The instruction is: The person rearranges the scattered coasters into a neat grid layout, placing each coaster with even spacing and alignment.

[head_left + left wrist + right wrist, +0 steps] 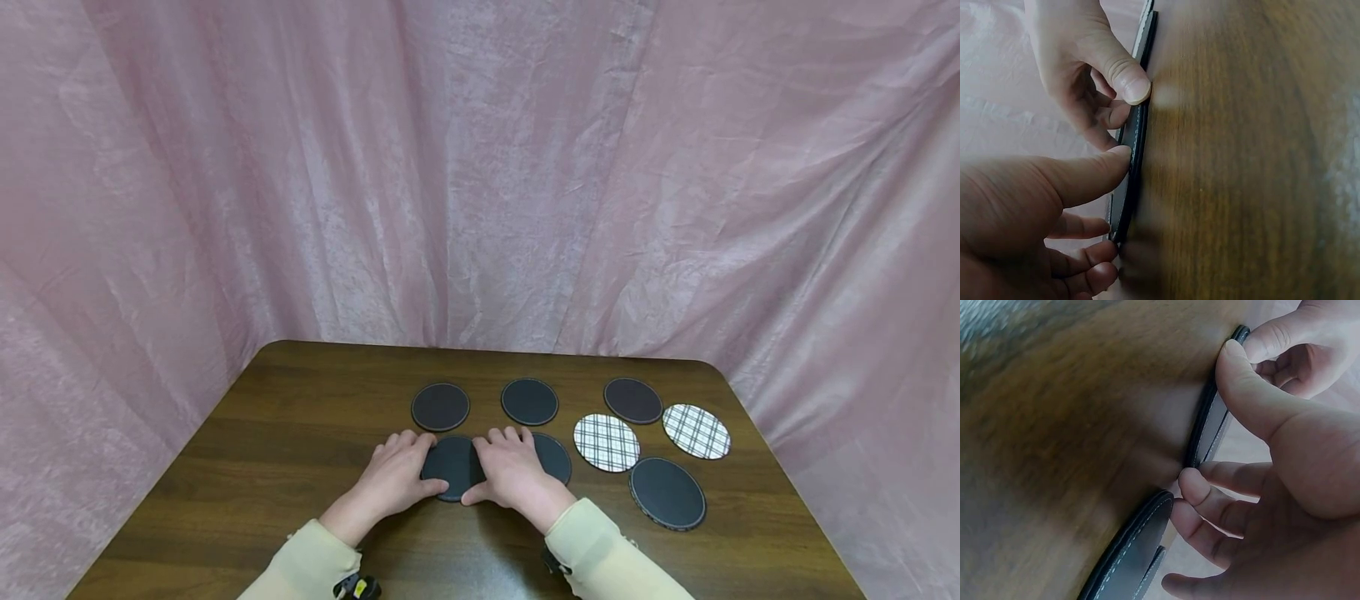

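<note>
A round black coaster with light edge stitching lies on the wooden table between both hands. My left hand holds its left side, thumb at the near rim and fingers spread around the edge. From the other side, my right hand grips the same coaster; its thumb rests on the near rim beside the left thumb. Another black coaster lies just right of the right hand and is partly hidden by it. In the right wrist view, the right fingertips are right at that coaster's rim.
Behind the hands lie a dark brown coaster and a black coaster. To the right are two plaid coasters, another brown one and a black one. A pink curtain hangs behind the table.
</note>
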### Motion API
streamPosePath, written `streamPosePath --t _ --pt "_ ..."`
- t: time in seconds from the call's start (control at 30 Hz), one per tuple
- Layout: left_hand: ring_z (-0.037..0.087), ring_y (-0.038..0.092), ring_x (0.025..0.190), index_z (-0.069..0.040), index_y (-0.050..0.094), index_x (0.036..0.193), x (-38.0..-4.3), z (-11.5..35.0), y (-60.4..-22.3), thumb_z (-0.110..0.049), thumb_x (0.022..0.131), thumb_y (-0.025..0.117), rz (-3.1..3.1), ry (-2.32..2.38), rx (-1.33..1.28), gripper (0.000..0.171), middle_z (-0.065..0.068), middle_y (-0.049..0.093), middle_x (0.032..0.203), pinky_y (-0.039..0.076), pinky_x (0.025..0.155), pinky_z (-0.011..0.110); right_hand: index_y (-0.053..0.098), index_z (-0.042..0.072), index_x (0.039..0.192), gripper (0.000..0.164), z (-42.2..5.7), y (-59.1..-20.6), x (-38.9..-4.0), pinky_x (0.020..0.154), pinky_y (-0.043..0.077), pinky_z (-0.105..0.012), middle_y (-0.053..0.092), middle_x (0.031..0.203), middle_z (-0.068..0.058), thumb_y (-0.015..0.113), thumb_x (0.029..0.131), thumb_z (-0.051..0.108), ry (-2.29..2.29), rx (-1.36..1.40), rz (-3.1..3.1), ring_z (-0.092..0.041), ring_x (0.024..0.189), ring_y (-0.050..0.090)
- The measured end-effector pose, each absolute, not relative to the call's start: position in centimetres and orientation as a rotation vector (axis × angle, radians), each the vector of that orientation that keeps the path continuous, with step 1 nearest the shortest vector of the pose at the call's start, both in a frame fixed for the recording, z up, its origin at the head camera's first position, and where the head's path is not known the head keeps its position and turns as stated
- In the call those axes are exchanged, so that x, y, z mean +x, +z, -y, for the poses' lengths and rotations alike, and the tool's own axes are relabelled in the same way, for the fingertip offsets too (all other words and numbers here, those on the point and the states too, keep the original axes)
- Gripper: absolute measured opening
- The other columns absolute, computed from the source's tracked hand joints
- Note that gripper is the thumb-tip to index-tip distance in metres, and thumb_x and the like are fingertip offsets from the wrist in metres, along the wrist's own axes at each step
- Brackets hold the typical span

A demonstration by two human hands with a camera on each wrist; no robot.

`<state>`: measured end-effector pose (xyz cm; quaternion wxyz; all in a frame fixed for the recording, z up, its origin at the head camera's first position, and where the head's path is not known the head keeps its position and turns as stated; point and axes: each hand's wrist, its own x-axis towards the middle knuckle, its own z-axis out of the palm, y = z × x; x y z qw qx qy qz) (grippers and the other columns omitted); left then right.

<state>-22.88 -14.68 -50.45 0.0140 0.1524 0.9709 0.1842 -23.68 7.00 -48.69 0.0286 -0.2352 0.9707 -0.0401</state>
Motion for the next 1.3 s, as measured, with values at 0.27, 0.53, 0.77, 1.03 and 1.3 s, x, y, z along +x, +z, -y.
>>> streamPosePath --t 0.27,0.53,0.77,1.03,1.3 --pt "0.033 0.058 0.109 -0.005 0.068 0.14 -22.9 14.6 -50.4 -0.044 0.088 0.095 -3.023 0.573 0.485 0.071 0.013 0.064 0.117 0.046 0.093 0.056 0.07 0.008 0.143 0.088 -7.2 -48.7 -23.6 0.117 0.041 -0.062 0.068 0.127 -0.011 0.095 0.08 0.064 -0.116 -0.746 -2.998 -0.034 0.12 0.058" --pt "0.033 0.058 0.109 -0.004 0.069 0.139 -22.9 14.6 -50.3 -0.043 0.087 0.096 -3.04 0.572 0.491 0.07 0.013 0.064 0.116 0.047 0.092 0.057 0.07 0.006 0.143 0.088 -7.5 -48.6 -23.6 0.118 0.04 -0.06 0.067 0.123 -0.011 0.095 0.08 0.062 -0.145 -0.774 -2.998 -0.034 0.117 0.058" --pt "0.032 0.058 0.109 -0.005 0.069 0.14 -23.0 14.8 -50.5 -0.044 0.087 0.096 -3.038 0.572 0.473 0.071 0.013 0.065 0.119 0.046 0.092 0.055 0.07 0.007 0.145 0.09 -7.6 -48.9 -23.7 0.121 0.038 -0.061 0.067 0.125 -0.01 0.095 0.08 0.063 -0.163 -0.793 -2.997 -0.033 0.119 0.058" --pt "0.032 0.059 0.108 -0.004 0.069 0.139 -22.9 14.9 -50.4 -0.043 0.087 0.095 -3.038 0.577 0.486 0.07 0.013 0.065 0.118 0.046 0.091 0.055 0.07 0.008 0.145 0.089 -7.8 -49.1 -24.0 0.122 0.036 -0.063 0.068 0.127 -0.01 0.096 0.079 0.062 -0.184 -0.797 -3.002 -0.033 0.121 0.058" --pt "0.03 0.058 0.106 -0.005 0.07 0.138 -22.8 14.7 -50.4 -0.043 0.089 0.094 -3.028 0.592 0.467 0.068 0.012 0.064 0.117 0.045 0.09 0.053 0.07 0.007 0.145 0.089 -8.0 -49.2 -24.1 0.122 0.036 -0.062 0.068 0.129 -0.011 0.095 0.08 0.062 -0.216 -0.794 -2.992 -0.034 0.123 0.058"
